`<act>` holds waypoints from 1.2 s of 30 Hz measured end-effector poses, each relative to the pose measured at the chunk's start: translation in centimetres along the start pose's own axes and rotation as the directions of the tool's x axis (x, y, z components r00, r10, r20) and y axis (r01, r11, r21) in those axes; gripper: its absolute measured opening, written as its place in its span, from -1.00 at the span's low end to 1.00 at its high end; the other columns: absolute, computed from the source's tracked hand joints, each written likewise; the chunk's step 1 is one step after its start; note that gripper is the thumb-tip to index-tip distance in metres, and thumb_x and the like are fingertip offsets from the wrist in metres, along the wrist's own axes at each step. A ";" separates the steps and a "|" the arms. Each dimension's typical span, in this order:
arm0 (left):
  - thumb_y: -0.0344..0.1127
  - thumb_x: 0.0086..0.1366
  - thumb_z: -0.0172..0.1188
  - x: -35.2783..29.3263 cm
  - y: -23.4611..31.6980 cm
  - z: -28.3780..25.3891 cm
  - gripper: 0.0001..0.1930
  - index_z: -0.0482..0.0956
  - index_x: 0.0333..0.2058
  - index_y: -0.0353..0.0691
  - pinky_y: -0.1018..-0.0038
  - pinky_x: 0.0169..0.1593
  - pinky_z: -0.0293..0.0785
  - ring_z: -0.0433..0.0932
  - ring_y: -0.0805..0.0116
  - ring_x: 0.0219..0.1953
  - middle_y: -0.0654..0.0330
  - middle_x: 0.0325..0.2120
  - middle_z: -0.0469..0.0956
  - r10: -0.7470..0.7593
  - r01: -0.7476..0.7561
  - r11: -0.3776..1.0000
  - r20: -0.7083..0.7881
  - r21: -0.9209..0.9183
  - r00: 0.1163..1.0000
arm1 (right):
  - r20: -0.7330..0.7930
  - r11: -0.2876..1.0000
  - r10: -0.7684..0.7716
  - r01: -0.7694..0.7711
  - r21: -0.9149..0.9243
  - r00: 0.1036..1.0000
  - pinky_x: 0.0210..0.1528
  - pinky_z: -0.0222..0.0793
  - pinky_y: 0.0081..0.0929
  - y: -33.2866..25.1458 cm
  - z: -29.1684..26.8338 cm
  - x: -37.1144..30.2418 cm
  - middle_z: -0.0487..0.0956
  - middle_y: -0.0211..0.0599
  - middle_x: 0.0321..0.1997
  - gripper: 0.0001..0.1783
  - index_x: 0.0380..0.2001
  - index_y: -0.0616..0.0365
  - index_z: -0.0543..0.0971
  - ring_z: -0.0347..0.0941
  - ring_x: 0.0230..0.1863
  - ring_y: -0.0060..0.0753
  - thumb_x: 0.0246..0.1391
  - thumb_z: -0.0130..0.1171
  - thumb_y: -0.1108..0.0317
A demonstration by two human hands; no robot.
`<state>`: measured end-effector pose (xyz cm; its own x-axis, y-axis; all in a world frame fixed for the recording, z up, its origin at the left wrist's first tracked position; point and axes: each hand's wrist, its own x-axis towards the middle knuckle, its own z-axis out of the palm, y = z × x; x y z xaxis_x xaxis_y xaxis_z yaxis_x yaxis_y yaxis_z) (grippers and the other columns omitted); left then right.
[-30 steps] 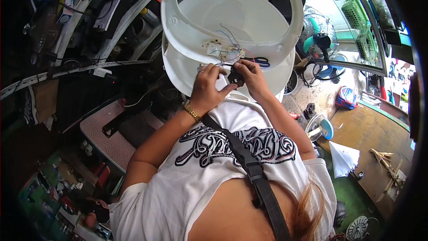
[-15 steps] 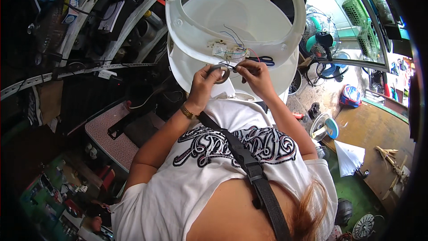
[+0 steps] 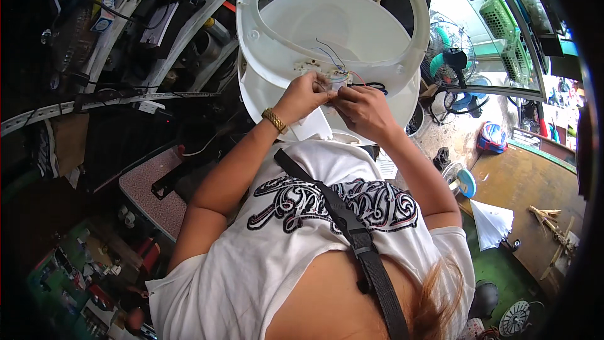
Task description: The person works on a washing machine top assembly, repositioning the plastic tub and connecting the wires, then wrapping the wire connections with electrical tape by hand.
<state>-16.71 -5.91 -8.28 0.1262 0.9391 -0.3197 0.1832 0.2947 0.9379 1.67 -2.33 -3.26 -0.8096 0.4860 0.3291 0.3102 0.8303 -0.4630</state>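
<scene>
My left hand [image 3: 306, 96] and my right hand [image 3: 366, 108] meet fingertip to fingertip at the front of a white plastic appliance housing [image 3: 267, 66] with a large round opening. Thin coloured wires [image 3: 338, 63] run from it down to the fingers. The left hand is closed in a pinch at these wires. Also closed, the right hand covers whatever lies between its fingers. No tape roll shows now; the hands may hide it. Just beyond the right hand lie the dark looped handles of scissors [image 3: 377, 86]. A white panel [image 3: 313, 127] sits below the wrists.
Metal shelf rails [image 3: 182, 31] with clutter stand at the left, above a pink speckled board [image 3: 151, 179]. To the right are a standing fan [image 3: 453, 56], a brown tabletop [image 3: 522, 201] and a white folded umbrella-like thing [image 3: 491, 223]. Green baskets [image 3: 497, 16] hang at the upper right.
The dark tape roll in my left hand has gone out of sight. My left hand has moved up and right to the wires, and both hands have come together.
</scene>
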 end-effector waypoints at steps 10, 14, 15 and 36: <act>-0.32 0.27 0.10 -1.5 -0.8 0.3 -0.80 0.39 -0.29 -0.37 0.41 -0.20 0.39 0.46 0.38 -0.24 0.09 -0.39 0.45 0.550 -0.323 0.764 -0.303 0.558 0.778 | 0.233 0.503 0.566 -0.555 0.663 0.791 -0.47 0.43 -0.61 2.5 1.9 -0.9 0.58 -0.31 -0.49 -0.85 -0.37 0.37 0.53 0.52 -0.49 -0.60 0.12 0.17 0.44; -0.31 0.15 0.27 -5.3 1.3 2.2 -0.65 0.31 -0.23 -0.31 0.49 -0.29 0.43 0.48 0.42 -0.39 0.16 -0.42 0.45 0.210 -0.154 0.965 -0.272 0.212 0.939 | 0.283 0.221 0.626 -0.514 0.829 0.727 -0.45 0.46 -0.61 1.4 2.7 -0.5 0.58 -0.31 -0.51 -0.85 -0.39 0.39 0.53 0.54 -0.48 -0.56 0.11 0.15 0.46; -0.31 0.15 0.27 -5.4 1.1 2.3 -0.65 0.31 -0.23 -0.31 0.49 -0.29 0.43 0.48 0.42 -0.39 0.16 -0.42 0.45 0.206 -0.150 0.966 -0.274 0.211 0.939 | 0.291 0.194 0.652 -0.525 0.829 0.700 -0.44 0.46 -0.62 1.2 2.8 -0.3 0.57 -0.31 -0.51 -0.85 -0.40 0.39 0.53 0.54 -0.49 -0.56 0.12 0.14 0.46; -0.44 0.06 0.29 -4.3 0.7 2.0 -0.54 0.25 -0.10 -0.27 0.52 -0.35 0.46 0.55 0.30 -0.47 0.15 -0.48 0.54 0.295 -0.250 0.951 -0.298 0.180 0.908 | 0.243 0.104 0.756 -0.478 0.872 0.608 -0.50 0.44 -0.60 0.5 3.3 -1.7 0.57 -0.27 -0.52 -0.84 -0.41 0.33 0.49 0.51 -0.56 -0.51 0.17 0.09 0.42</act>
<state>-15.17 -10.14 -6.55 -0.1215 0.9922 0.0268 0.3182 0.0133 0.9479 1.59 -3.65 -6.79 -0.3784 0.8568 -0.3502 -0.0153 -0.3841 -0.9232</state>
